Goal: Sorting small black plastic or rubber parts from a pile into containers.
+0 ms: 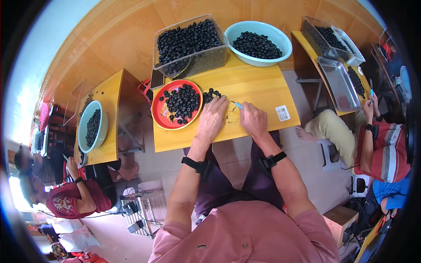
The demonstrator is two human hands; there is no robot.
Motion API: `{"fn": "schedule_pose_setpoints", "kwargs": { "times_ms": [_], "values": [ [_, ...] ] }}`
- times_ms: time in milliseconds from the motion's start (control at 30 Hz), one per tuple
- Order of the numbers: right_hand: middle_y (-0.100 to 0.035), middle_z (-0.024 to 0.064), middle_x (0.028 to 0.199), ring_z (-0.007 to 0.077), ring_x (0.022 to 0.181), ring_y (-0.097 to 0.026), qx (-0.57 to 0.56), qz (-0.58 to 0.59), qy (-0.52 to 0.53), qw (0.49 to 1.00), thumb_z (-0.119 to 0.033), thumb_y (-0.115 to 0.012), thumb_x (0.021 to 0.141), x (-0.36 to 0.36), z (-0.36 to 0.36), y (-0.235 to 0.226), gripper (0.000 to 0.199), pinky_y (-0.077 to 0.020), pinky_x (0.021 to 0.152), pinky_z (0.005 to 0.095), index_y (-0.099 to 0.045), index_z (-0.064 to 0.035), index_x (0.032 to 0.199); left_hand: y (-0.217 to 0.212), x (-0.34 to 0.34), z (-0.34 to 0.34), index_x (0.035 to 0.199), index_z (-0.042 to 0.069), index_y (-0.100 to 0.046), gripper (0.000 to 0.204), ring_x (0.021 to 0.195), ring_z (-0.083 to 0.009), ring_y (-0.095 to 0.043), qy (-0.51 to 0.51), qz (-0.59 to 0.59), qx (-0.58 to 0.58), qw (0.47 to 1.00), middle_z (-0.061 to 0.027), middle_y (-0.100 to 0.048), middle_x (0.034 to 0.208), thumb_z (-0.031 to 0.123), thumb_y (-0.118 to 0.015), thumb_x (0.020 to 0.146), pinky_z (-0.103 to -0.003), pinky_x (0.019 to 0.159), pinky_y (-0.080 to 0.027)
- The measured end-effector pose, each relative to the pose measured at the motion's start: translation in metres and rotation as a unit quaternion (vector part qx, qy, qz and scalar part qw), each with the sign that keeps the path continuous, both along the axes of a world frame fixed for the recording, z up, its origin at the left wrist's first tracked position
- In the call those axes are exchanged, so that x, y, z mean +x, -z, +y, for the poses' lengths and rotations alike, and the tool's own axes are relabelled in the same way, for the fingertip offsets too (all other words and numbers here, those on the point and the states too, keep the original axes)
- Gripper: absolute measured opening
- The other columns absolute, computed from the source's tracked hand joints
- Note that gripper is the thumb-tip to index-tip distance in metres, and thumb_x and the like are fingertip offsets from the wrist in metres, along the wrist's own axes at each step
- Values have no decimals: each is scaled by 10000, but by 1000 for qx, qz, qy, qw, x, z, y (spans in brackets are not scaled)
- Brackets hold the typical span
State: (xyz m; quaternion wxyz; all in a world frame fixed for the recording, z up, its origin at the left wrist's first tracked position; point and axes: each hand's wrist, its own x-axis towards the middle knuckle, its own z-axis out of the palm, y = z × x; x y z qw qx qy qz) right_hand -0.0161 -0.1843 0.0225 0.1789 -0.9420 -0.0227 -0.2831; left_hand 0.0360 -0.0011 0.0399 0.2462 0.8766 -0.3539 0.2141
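Note:
My left hand [212, 116] lies back-up on the yellow table, its fingers stretched out beside a small pile of black rings [209, 95]. What may be under its fingertips is hidden. In my right hand [254, 118], closed just to the right, is a slim blue-handled tool [238, 104] whose thin tip points toward my left hand. Small dark scraps [228, 117] lie on the wood between the hands. To the left of my left hand stands a round red tray [156, 115] with a yellow rim, holding many black rings [182, 103].
At the table's back are a clear plastic bin [193, 62] and a light-blue basin [280, 55], both holding black rings. A white printed label [282, 113] lies at the right. Co-workers sit left [72, 197] and right [381, 149] at tables with basins, bins and a metal tray [340, 85].

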Motion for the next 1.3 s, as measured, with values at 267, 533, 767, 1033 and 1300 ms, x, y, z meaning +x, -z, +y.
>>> {"fn": "schedule_pose_setpoints", "kwargs": {
  "times_ms": [267,533,767,1033,1300],
  "values": [
    [-649,129,759,331,675,-693,0,16,0,1000,-167,-605,958,0,-2,2,136,-549,574,451,-577,-65,873,4,-7,4,1208,62,-681,484,1266,-305,-589,18,33,28,999,-109,-672,1280,-39,-673,735,-434,1047,-468],
    [-654,129,751,324,686,-701,8,-1,-7,1000,-143,-610,946,0,1,2,117,-555,580,441,-590,-60,866,14,-1,9,1137,24,-701,351,1090,-350,-647,33,111,-3,993,-152,-696,1120,-63,-680,797,-425,955,-530],
    [-661,142,780,361,684,-687,22,2,-16,1000,-164,-622,954,-1,-3,2,135,-541,582,465,-589,-46,899,13,-14,-6,1025,10,-747,164,832,-263,-703,-69,251,-212,942,-138,-704,1018,27,-752,862,-369,761,-573],
    [-662,129,778,319,705,-702,-2,17,-23,1000,-145,-628,939,0,0,-1,110,-556,591,436,-599,-57,881,26,-15,-7,1046,23,-751,180,769,-246,-688,-70,229,-236,942,-147,-690,964,7,-717,870,-353,726,-563],
    [-653,129,772,325,700,-697,0,21,-12,1000,-148,-618,946,0,-2,0,113,-554,589,441,-585,-60,883,16,-16,-15,1066,19,-730,214,941,-316,-657,-53,149,-155,975,-156,-676,1007,93,-744,865,-415,849,-534]
  ]
}}
